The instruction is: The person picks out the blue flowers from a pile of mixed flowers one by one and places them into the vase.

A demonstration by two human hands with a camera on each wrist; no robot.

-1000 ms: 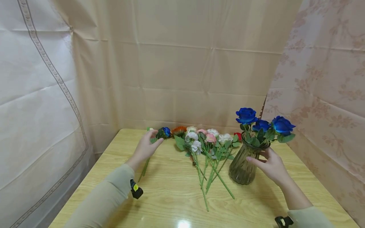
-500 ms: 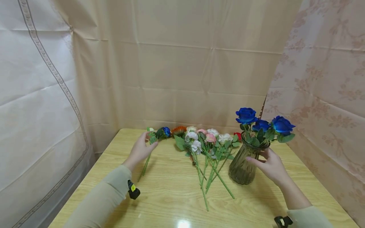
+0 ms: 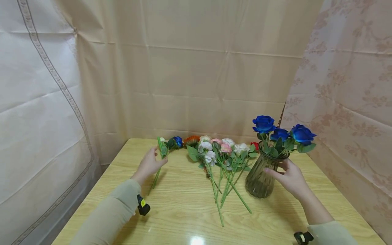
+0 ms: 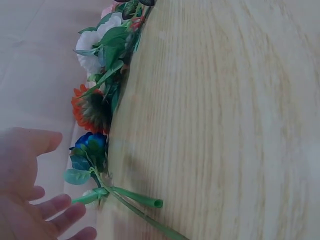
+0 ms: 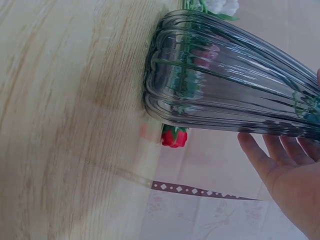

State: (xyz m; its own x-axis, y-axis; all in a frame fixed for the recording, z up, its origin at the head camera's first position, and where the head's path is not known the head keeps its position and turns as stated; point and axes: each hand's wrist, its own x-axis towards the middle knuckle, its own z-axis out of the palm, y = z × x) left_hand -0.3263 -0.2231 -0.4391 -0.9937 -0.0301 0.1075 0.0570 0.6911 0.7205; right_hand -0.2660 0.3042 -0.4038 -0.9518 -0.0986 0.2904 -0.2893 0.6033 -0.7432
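My right hand [image 3: 291,178] grips a ribbed, smoky glass vase [image 3: 260,180] near its neck, thumb on the near side and fingers on the far side. Three blue roses [image 3: 280,135] stand in the vase, and their stems show through the glass in the right wrist view. At the left, my left hand [image 3: 148,166] hovers with spread, loosely bent fingers around the stems of a lying blue rose [image 3: 178,141] and a white flower [image 3: 162,140]. The left wrist view shows the blue rose [image 4: 91,150] just past the thumb, with a gap between palm and green stems [image 4: 135,196].
Mid-table lies a row of white flowers [image 3: 210,157], pink flowers [image 3: 226,148] and an orange flower [image 3: 192,140], stems toward the front. A red flower [image 3: 255,146] lies behind the vase. Cloth curtains [image 3: 208,85] hang along the table's back and sides.
My left hand has drawn back from beside the blue rose's head, left and down toward the stems. The right hand and the vase have stayed almost still.
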